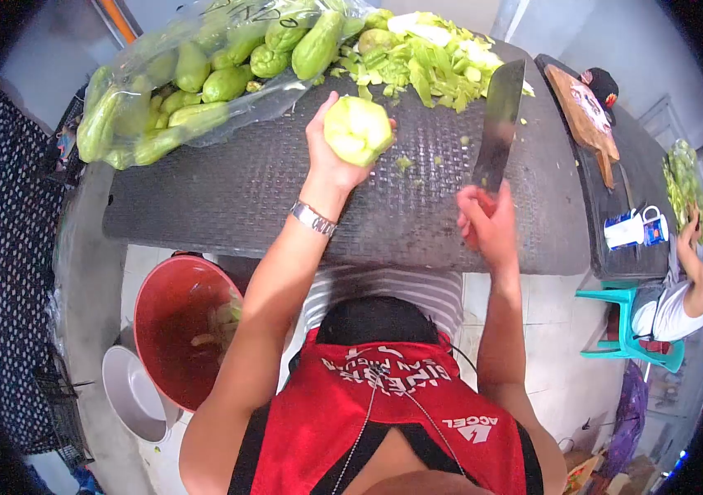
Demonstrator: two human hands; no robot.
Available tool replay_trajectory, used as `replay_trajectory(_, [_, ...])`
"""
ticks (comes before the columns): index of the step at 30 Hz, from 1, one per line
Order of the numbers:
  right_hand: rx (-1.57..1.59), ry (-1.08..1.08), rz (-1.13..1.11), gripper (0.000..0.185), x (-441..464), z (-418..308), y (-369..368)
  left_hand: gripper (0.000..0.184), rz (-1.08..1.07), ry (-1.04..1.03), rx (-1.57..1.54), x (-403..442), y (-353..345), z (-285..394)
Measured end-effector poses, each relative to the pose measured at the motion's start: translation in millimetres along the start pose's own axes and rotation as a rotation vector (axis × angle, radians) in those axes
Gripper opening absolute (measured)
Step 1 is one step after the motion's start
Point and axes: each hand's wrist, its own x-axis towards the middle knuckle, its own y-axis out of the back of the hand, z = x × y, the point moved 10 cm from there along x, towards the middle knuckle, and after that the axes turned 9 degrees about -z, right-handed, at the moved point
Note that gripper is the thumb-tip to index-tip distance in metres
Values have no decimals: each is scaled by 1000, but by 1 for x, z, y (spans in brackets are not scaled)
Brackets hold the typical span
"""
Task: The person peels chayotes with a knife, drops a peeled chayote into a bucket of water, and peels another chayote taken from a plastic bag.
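Observation:
A peeled, pale green chayote point(357, 130) rests in my left hand point(328, 148), its fingers wrapped round it above the dark woven-pattern table point(285, 210). My right hand point(485, 221) grips the handle of a broad cleaver point(500, 120), whose blade points up and away from me. The blade stands apart from the chayote, to its right. Beyond the blade lies a heap of green peelings point(430, 62). Unpeeled chayotes point(232, 82) fill a clear plastic bag point(265, 124) at the far left of the table.
Below the table's left side stand a red bucket point(153, 330) with pale pieces inside and a white pail point(124, 392). At right, a second table holds a wooden cutting board point(576, 107) and mugs point(636, 228). A person point(677, 301) sits there on a teal chair point(607, 330).

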Motion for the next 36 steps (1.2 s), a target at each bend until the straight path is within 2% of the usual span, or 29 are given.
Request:
replay_trajectory(1, [43,-85,-64,19,0,-6,-18,44,43,-3,-6,2,1,-5])
replay_trajectory(4, [58,-136,-164,19,2,-12,-38,39,60,47,3,5,3,-17])
replay_trajectory(5, [6,-89,-148,16,0,-20,-40,37,70,69,29,4,4,-19])
replay_trajectory(8, [48,3,-246,24,-14,-30,-59,33,86,119,97,-8,-16,-24])
replay_trajectory(11, [-12,51,-368,51,-27,-31,-78,31,102,120,151,-18,-34,-29])
replay_trajectory(13, [3,68,-335,67,-31,-28,-85,30,166,76,193,-28,-45,-31])
replay_trajectory(15, [-27,113,-323,81,-30,-32,-88,29,126,81,192,-31,-52,-35])
replay_trajectory(22, [-29,142,-313,81,-34,-33,-92,26,123,124,181,-38,-52,-41])
replay_trajectory(25, [-34,156,-311,80,-35,-34,-91,41,149,118,248,-40,-52,-40])
replay_trajectory(36, [-127,195,-243,79,-33,-34,-88,39,152,120,223,-44,-48,-41])
